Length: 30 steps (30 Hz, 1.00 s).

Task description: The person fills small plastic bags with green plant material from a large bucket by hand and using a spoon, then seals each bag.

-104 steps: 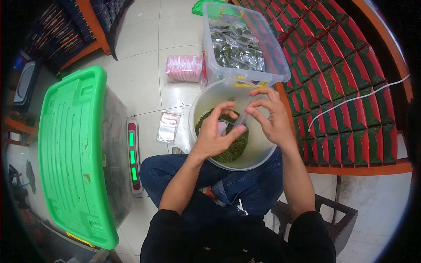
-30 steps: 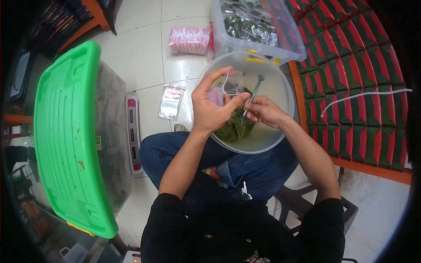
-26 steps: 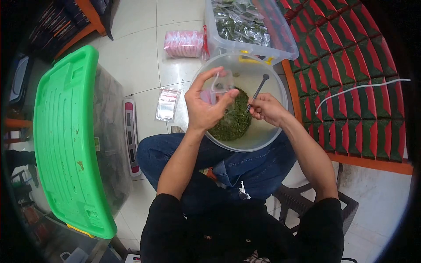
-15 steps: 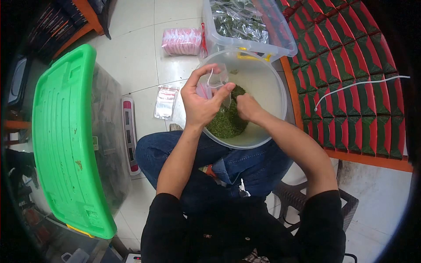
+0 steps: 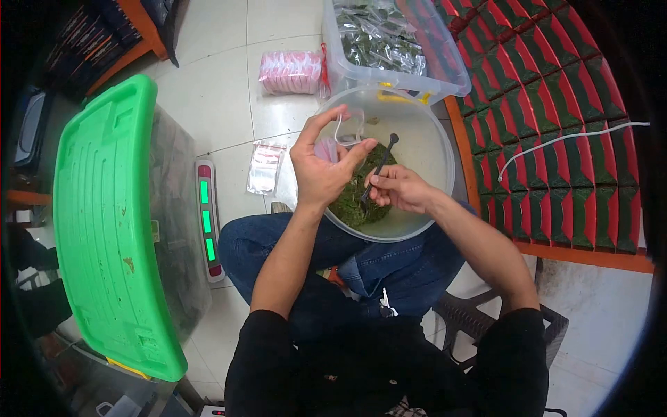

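My left hand [image 5: 316,167] grips a small clear plastic bag [image 5: 352,125], thumb and fingers spreading its mouth over the round tub. In my right hand [image 5: 406,190], a slim black spoon [image 5: 382,161] is pinched between thumb and fingers and slants across the tub, one small rounded end pointing away from me. Below both hands lies a heap of chopped dried green herb [image 5: 349,210]. The whitish plastic tub [image 5: 451,163] holding it rests against my crossed legs.
Behind the tub stands a clear bin [image 5: 445,73] of filled bags. A pink-striped bag bundle [image 5: 290,72] and flat empty bags [image 5: 265,169] lie left, near a scale [image 5: 206,221] with green displays. A green-lidded box [image 5: 104,222] is far left; red-and-green packs [image 5: 549,132] fill the right.
My right hand has come up out of the herb and nearer to me, bringing the black spoon into sight. My left hand stays nearly in place. The scale's displays now show green.
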Each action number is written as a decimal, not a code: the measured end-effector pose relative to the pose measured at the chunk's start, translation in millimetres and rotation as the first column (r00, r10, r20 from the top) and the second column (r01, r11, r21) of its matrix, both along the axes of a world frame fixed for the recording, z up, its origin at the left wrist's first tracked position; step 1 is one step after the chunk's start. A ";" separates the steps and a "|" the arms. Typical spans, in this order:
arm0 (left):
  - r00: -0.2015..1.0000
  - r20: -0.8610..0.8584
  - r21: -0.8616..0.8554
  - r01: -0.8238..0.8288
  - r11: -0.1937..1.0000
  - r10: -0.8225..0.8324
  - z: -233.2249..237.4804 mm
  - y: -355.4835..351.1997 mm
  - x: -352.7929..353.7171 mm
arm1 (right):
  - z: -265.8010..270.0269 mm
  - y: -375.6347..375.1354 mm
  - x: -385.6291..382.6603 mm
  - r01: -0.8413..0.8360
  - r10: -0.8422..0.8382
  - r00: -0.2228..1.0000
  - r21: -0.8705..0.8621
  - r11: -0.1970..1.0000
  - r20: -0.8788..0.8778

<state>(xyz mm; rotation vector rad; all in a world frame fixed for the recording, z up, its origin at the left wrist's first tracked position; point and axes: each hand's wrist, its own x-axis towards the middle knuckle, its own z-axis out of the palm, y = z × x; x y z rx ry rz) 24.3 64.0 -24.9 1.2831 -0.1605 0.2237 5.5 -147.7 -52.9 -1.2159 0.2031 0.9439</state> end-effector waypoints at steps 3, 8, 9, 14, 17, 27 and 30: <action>0.995 0.061 -0.052 -0.072 0.996 0.075 1.9 -3.2 -1.2 | 25.1 -3.1 -13.4 0.177 -0.179 0.984 0.069 0.982 0.021; 0.887 0.419 0.414 -0.376 0.829 0.193 9.4 -1.3 -1.6 | 88.5 -28.0 -5.9 0.570 -0.560 0.696 0.127 0.812 0.449; 0.930 0.319 0.437 -0.317 0.842 0.184 14.6 -6.1 -8.1 | 102.6 -29.1 0.3 0.590 -0.495 0.612 0.061 0.805 0.617; 0.898 0.409 0.559 -0.388 0.733 0.163 14.4 -11.5 -15.2 | 161.9 24.0 5.3 0.706 -0.045 0.361 -0.242 0.665 0.931; 0.896 0.411 0.580 -0.400 0.709 0.168 14.7 -12.0 -16.5 | 168.8 48.0 7.1 0.701 0.389 0.181 -0.396 0.593 0.903; 0.902 0.371 0.556 -0.404 0.726 0.218 16.3 -11.3 -14.8 | 169.8 67.5 1.0 0.703 0.506 0.120 -0.434 0.564 0.854; 0.913 0.325 0.503 -0.389 0.772 0.248 16.6 -10.1 -11.4 | 166.4 58.9 -3.9 0.710 0.666 0.378 -0.663 0.237 0.643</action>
